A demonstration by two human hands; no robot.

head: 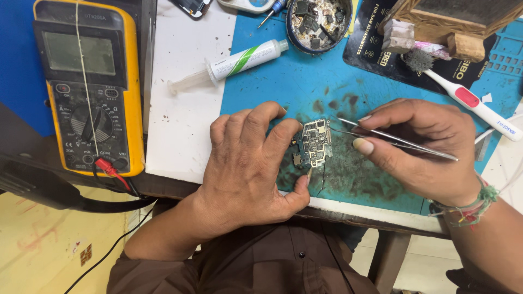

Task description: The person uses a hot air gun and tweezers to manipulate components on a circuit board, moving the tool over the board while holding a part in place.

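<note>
A small green circuit board (pixel 316 142) lies on the stained blue work mat (pixel 283 81). My left hand (pixel 248 163) presses down beside it, fingers and thumb holding its left edge. My right hand (pixel 422 149) pinches a pair of metal tweezers (pixel 381 136). The tweezer tips reach the board's upper right corner.
A yellow multimeter (pixel 90 81) with a red lead stands at the left. A syringe tube (pixel 234 64) lies on a white sheet (pixel 180 120). A round tin of small parts (pixel 318 22) and a white brush (pixel 463 98) sit behind the board. The table edge (pixel 348 209) runs just below my hands.
</note>
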